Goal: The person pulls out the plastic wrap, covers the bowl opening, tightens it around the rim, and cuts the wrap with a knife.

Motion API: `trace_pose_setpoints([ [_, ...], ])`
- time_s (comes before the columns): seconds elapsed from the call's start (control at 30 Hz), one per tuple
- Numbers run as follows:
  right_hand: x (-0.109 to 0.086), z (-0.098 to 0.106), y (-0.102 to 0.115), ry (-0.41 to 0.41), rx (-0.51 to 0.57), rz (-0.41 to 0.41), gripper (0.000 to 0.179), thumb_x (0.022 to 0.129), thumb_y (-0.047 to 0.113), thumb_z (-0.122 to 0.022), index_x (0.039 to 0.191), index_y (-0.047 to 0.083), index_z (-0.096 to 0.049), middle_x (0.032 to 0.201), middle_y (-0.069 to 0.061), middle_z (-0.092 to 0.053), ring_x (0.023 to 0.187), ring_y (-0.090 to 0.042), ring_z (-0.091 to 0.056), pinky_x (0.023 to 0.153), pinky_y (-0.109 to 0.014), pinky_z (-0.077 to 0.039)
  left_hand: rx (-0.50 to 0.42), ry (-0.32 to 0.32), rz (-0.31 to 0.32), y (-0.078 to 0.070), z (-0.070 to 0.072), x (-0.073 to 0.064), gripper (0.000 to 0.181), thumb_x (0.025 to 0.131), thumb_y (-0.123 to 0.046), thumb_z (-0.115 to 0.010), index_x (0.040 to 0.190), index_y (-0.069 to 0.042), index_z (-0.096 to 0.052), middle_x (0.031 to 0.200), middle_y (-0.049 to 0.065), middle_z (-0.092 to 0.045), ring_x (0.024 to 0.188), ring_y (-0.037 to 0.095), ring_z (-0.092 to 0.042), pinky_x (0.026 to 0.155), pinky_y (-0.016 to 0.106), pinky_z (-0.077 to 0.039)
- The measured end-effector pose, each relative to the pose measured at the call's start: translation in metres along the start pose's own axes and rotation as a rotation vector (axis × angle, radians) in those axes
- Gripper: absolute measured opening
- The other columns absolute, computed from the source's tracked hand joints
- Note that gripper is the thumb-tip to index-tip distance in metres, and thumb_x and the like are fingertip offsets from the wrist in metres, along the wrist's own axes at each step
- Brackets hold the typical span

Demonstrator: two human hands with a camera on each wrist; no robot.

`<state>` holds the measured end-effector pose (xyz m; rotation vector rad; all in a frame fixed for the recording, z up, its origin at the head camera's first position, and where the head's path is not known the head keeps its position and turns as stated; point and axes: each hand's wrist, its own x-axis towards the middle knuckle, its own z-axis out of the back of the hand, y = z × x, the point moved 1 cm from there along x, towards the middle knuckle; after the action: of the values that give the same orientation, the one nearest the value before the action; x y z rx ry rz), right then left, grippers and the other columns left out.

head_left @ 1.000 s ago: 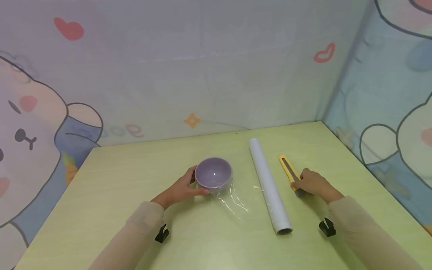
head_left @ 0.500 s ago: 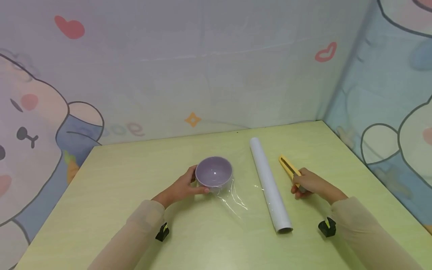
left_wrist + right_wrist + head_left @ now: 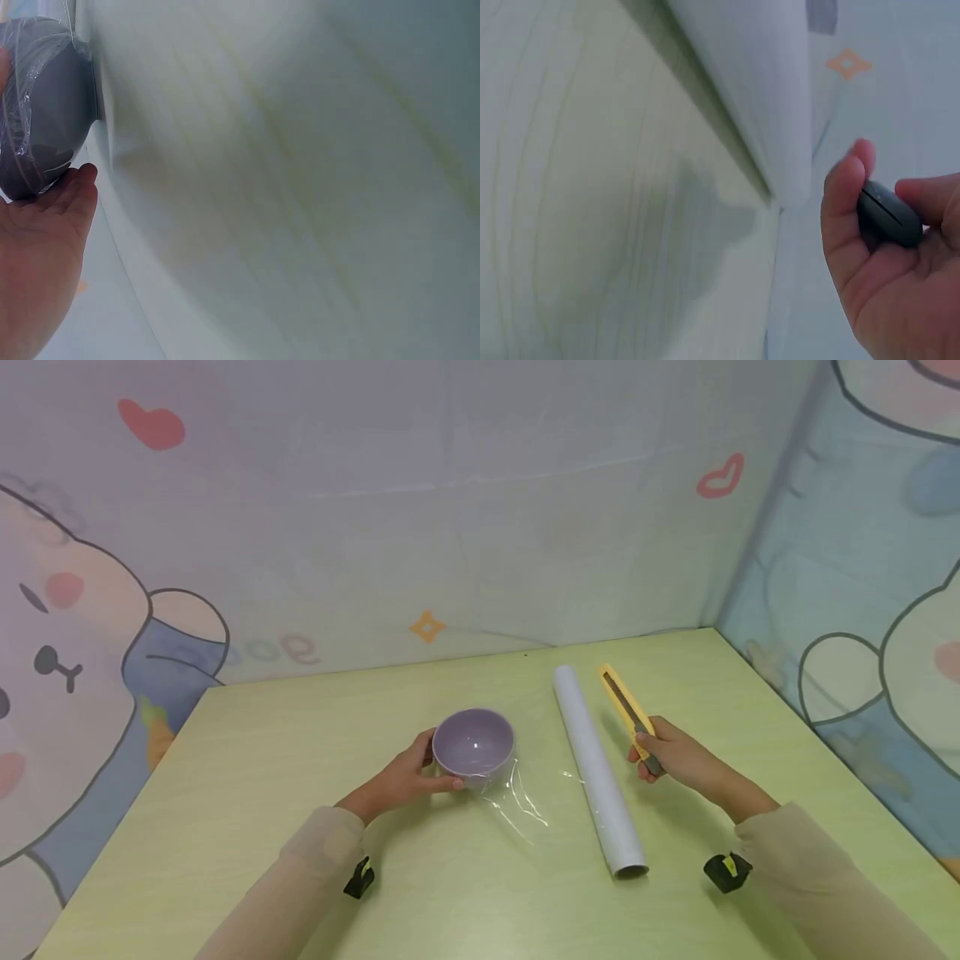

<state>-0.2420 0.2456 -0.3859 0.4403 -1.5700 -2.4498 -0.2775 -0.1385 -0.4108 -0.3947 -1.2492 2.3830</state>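
A purple bowl (image 3: pixel 474 742) stands on the table, its side touched by clear plastic film (image 3: pixel 517 797) that stretches towards a long white roll of cling film (image 3: pixel 598 777). My left hand (image 3: pixel 397 783) grips the bowl from the left, thumb in front and fingers around the side; the wrinkled film on the bowl (image 3: pixel 56 97) shows in the left wrist view. Raised over the table right of the roll, a yellow utility knife (image 3: pixel 621 697) is held in my right hand (image 3: pixel 686 760). Only its dark grey end (image 3: pixel 889 214) appears in the right wrist view; no blade is visible.
The pale green table (image 3: pixel 247 760) meets a printed cloth wall (image 3: pixel 360 543) along its back edge. Another printed cloth (image 3: pixel 847 610) borders its right side. The roll lies lengthwise between the bowl and my right hand.
My right hand has taken hold of the utility knife, lifted it off the table and moved it slightly forward and left. My left hand, the bowl and the roll stay in place.
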Motion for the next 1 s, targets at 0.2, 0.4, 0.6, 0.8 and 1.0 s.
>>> trace_pose_setpoints([
  [0.2,-0.0025,-0.0068,0.0071,-0.085,-0.092,0.038,0.032,0.102,0.026,-0.031,0.11,-0.006,-0.034,0.081,-0.009,-0.051,0.058,-0.012,-0.048,0.054,-0.03,-0.044,0.011,-0.002,-0.015,0.0016,0.0001,0.0019,0.092,0.076,-0.031,-0.075,0.144,-0.007,-0.018,0.141,0.015,-0.038,0.129,0.032,-0.04,0.108,0.052,-0.026],
  [0.4,-0.0061,-0.0105,0.0087,-0.211,-0.189,0.031,0.038,0.1,0.036,-0.034,0.099,-0.001,-0.041,0.072,-0.01,-0.052,0.052,-0.011,-0.045,0.047,-0.027,-0.04,0.001,0.0,-0.02,0.0008,0.0006,0.0015,0.09,0.076,-0.029,-0.075,0.143,-0.007,-0.02,0.141,0.014,-0.038,0.13,0.031,-0.039,0.109,0.052,-0.025],
  [0.6,-0.0069,-0.0088,0.0087,-0.388,-0.235,0.05,0.048,0.096,0.048,-0.037,0.091,0.002,-0.046,0.063,-0.009,-0.052,0.044,-0.01,-0.041,0.041,-0.026,-0.034,0.004,0.0,-0.016,0.0029,0.0009,0.0026,0.091,0.075,-0.031,-0.076,0.143,-0.008,-0.02,0.14,0.012,-0.039,0.131,0.03,-0.038,0.109,0.052,-0.024],
  [0.8,-0.006,-0.0067,0.0043,-0.409,-0.077,0.047,0.05,0.095,0.049,-0.038,0.112,0.003,-0.048,0.067,0.0,-0.059,0.052,-0.012,-0.054,0.05,-0.028,-0.046,0.005,0.0,-0.003,0.0027,0.0007,0.0021,0.091,0.075,-0.031,-0.076,0.143,-0.008,-0.02,0.141,0.012,-0.039,0.13,0.029,-0.039,0.109,0.051,-0.025],
  [1.0,-0.0074,-0.0037,0.008,-0.25,0.312,0.006,0.047,0.098,0.035,-0.042,0.122,-0.005,-0.037,0.087,0.016,-0.064,0.078,-0.002,-0.063,0.067,-0.023,-0.051,0.026,-0.003,0.016,0.0002,0.0024,0.0002,0.091,0.074,-0.033,-0.077,0.143,-0.008,-0.022,0.139,0.011,-0.041,0.128,0.028,-0.041,0.108,0.051,-0.026],
])
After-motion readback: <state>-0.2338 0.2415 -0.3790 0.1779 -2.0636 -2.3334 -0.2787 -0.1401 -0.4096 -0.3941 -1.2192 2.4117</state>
